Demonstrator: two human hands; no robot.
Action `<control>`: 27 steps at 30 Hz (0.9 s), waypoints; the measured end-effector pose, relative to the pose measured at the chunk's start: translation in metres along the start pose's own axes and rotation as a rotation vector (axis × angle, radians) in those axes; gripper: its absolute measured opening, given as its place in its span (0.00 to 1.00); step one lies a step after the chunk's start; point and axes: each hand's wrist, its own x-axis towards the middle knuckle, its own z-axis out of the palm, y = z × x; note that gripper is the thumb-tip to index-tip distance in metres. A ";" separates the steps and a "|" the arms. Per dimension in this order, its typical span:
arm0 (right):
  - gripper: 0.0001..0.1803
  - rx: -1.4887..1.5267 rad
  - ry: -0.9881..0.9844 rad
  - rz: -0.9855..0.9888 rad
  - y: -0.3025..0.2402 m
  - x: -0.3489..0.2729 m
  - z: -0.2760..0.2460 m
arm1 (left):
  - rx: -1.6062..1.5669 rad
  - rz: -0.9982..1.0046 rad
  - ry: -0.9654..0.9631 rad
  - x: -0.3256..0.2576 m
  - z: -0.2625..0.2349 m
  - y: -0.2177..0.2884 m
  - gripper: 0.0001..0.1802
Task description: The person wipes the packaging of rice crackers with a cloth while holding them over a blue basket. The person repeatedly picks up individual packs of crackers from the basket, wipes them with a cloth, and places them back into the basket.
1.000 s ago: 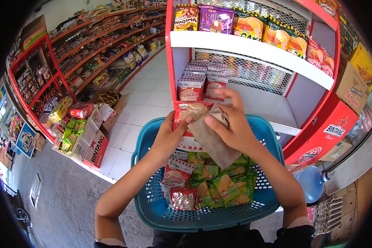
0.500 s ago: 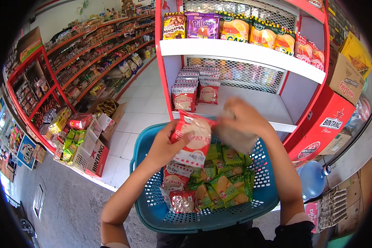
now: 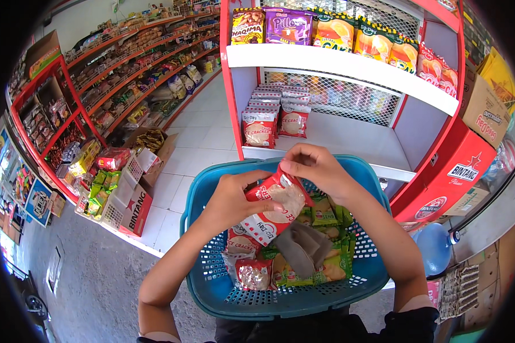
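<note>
My left hand (image 3: 230, 197) grips a red-and-white cracker packet (image 3: 283, 197), tilted above the teal basket (image 3: 292, 309). At the packet's top corner, the fingers of my right hand (image 3: 317, 170) are closed in a pinch on its red edge. A crumpled grey cloth (image 3: 304, 248) lies under the packet, on top of several green snack packets (image 3: 339, 264) in the basket. Beside these, on the left, are more red-and-white cracker packets (image 3: 254, 274), partly covered. The basket rests close against my body.
Ahead is a red-and-white display rack (image 3: 349, 63). Its lower shelf (image 3: 355, 140) carries rows of cracker packets (image 3: 260, 129) at the left; colourful snack bags (image 3: 289, 27) line the upper one. Red cartons (image 3: 440, 183) and a blue water jug (image 3: 434, 247) stand right. A white crate (image 3: 117, 197) is left.
My right hand has let go of the grey cloth, which now lies in the basket, and has taken the packet's corner. The packet has tilted and come slightly lower.
</note>
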 end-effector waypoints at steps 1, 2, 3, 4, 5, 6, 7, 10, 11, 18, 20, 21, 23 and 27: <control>0.10 0.061 0.004 0.006 0.002 0.000 -0.002 | 0.026 -0.003 0.019 0.000 -0.001 0.000 0.22; 0.09 0.122 0.009 0.012 0.004 0.001 -0.007 | -0.119 -0.081 0.071 0.000 -0.001 -0.003 0.19; 0.08 0.183 0.015 0.019 0.006 0.001 -0.009 | -0.265 -0.159 0.122 0.000 -0.002 -0.007 0.17; 0.09 0.315 0.035 0.058 -0.002 -0.002 -0.008 | -0.407 -0.234 0.174 0.001 -0.005 -0.008 0.15; 0.10 0.332 0.045 0.054 -0.002 -0.002 -0.009 | -0.465 -0.298 0.181 0.002 -0.008 -0.008 0.13; 0.11 0.350 0.056 0.050 -0.003 -0.001 -0.011 | -0.522 -0.363 0.187 0.002 -0.012 -0.005 0.12; 0.11 0.367 0.066 0.045 -0.004 0.000 -0.012 | -0.579 -0.427 0.193 0.001 -0.015 -0.005 0.12; 0.13 0.336 0.134 0.025 -0.002 0.002 -0.008 | -0.707 -0.247 0.349 0.005 -0.009 -0.009 0.13; 0.13 0.347 0.156 0.014 -0.001 0.003 -0.007 | -0.750 -0.215 0.386 0.006 -0.009 -0.007 0.13; 0.17 0.581 0.223 -0.084 -0.002 0.006 -0.003 | -0.810 -0.398 0.215 0.005 0.008 0.007 0.19; 0.19 0.626 0.173 -0.049 -0.014 0.001 0.006 | -0.761 -0.272 0.364 0.009 0.005 0.004 0.18; 0.20 0.493 0.041 0.008 -0.012 0.000 0.005 | -0.731 -0.219 0.434 0.009 0.001 0.001 0.17; 0.22 0.212 -0.204 0.121 -0.011 -0.007 0.002 | -0.643 -0.158 0.524 0.011 -0.004 -0.003 0.17; 0.17 0.003 -0.110 0.005 -0.013 -0.012 0.013 | -0.467 -0.190 0.614 0.008 -0.007 -0.013 0.19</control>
